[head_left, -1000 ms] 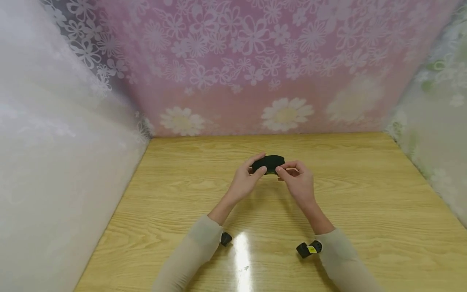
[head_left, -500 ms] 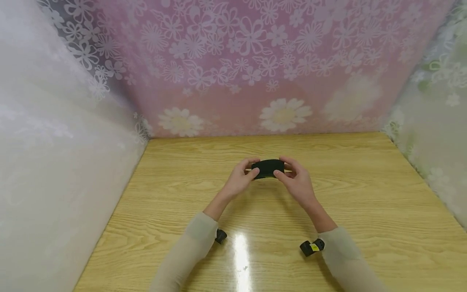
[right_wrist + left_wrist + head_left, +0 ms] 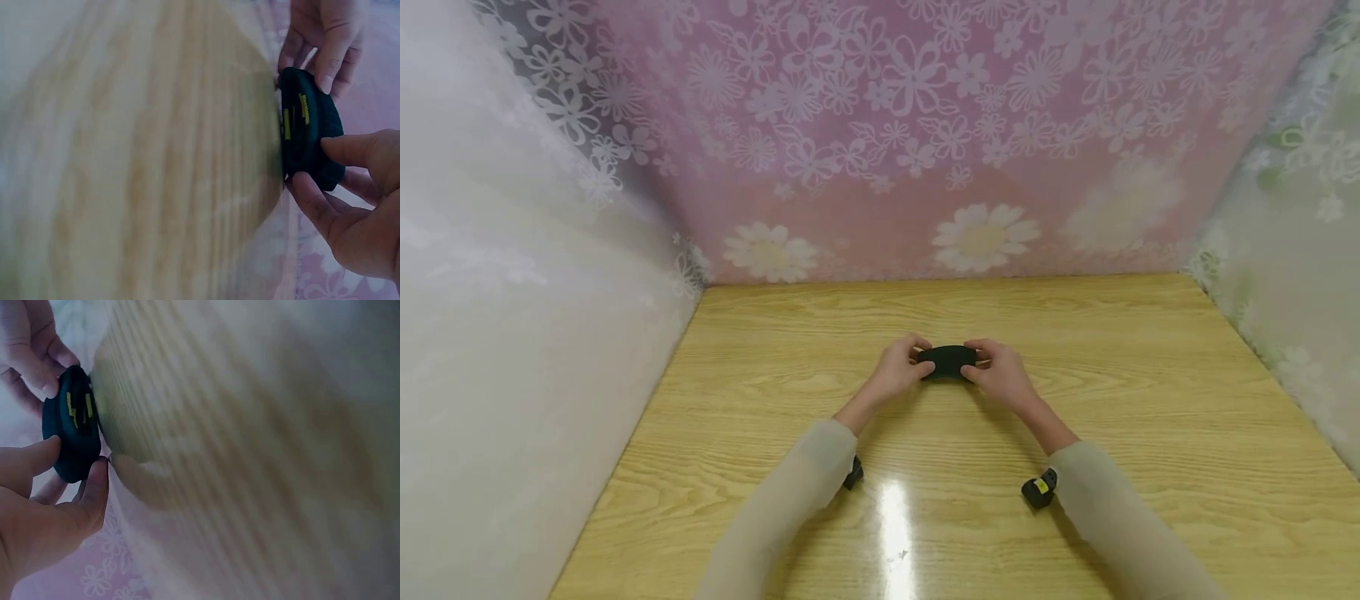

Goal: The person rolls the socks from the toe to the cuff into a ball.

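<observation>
Both hands hold one small dark green bundle with a curved top, which looks like folded fabric, low over the wooden table (image 3: 820, 500). In the head view this bundle (image 3: 948, 362) lies between them. The left hand (image 3: 898, 367) pinches its left end, thumb on the near face and fingers behind. At the opposite end the right hand (image 3: 1000, 372) grips it in the same way. Yellow marks show on the underside of the bundle (image 3: 76, 425) in the left wrist view. From the right wrist, the bundle (image 3: 309, 131) shows layered edges close to the tabletop.
A pink flowered backdrop (image 3: 865, 225) rises behind the table, with pale patterned walls at left (image 3: 535, 333) and right (image 3: 1285, 275). Black wrist cameras stick out from the left sleeve (image 3: 805, 475) and the right sleeve (image 3: 1105, 492). A bright reflection lies on the near tabletop.
Both hands have brought the bundle toward the person and down to the table. The right hand's fingers have shifted from its near corner to round its right end.
</observation>
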{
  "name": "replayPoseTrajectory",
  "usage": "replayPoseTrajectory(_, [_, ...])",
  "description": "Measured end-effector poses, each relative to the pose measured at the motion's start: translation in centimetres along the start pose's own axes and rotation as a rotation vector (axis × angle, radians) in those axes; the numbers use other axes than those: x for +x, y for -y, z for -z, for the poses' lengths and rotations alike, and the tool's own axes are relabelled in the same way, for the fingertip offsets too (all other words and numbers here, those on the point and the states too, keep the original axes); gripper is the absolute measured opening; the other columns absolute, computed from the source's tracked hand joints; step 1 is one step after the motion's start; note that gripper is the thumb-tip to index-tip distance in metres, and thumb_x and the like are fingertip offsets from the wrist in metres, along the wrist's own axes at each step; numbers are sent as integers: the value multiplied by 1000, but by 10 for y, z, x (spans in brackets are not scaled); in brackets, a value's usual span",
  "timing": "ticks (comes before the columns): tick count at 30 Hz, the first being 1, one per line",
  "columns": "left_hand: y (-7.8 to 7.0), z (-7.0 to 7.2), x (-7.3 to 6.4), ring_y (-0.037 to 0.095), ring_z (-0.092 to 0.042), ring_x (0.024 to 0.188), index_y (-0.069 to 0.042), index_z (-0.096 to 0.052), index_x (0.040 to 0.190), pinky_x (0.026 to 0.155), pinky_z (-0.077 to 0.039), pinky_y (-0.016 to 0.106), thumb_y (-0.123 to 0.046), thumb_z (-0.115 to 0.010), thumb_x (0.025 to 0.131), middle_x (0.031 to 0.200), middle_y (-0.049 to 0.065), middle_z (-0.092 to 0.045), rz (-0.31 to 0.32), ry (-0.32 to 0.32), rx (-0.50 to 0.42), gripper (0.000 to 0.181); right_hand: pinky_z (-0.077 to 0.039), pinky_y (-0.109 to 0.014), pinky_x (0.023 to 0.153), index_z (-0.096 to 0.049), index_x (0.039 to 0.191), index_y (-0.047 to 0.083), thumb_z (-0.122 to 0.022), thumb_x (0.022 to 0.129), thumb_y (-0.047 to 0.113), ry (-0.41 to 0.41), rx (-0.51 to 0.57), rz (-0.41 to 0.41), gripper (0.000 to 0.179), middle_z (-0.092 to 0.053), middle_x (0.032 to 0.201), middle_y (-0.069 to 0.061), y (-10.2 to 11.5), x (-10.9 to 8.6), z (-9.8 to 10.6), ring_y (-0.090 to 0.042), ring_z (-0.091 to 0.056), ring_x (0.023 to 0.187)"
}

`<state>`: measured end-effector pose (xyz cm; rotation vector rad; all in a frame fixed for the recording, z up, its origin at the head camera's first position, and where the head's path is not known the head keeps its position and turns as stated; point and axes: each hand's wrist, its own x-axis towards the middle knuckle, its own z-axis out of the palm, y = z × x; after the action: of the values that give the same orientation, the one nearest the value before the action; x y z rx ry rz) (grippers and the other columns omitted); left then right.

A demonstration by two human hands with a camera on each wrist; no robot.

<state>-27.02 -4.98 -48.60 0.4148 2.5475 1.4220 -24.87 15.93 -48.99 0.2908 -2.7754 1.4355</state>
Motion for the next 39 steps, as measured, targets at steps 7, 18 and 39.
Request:
replayPoseTrajectory(7, [-1, 3, -3, 24, -62, 105, -8, -59, 129, 86, -53, 35, -15, -63, 99, 120, 13, -64, 31, 39, 99, 32, -56, -49, 84, -56, 135, -4, -68, 93, 7, 18, -53, 7, 45, -63, 120, -31, 0, -1, -5, -41, -66, 104])
replayPoseTrajectory(18, [-7, 4, -6, 28, -57, 113, -8, -50, 143, 89, -52, 37, -15, -61, 100, 133, 18, -53, -13, 95, 159, 45, -57, -46, 81, -53, 139, -2, -66, 95, 10, 34, -33, 5, 48, -58, 127, -31, 2, -6, 0, -41, -65, 104])
replayPoseTrajectory(39, [-3, 8, -5, 29, -53, 115, -14, -39, 153, 96, -48, 44, -24, -57, 103, 138, 20, -48, 14, 65, 179, 54, -55, -52, 85, -48, 144, -2, -61, 98, 15, 40, -45, -2, 51, -47, 137, -32, 1, -5, 3, -46, -60, 113])
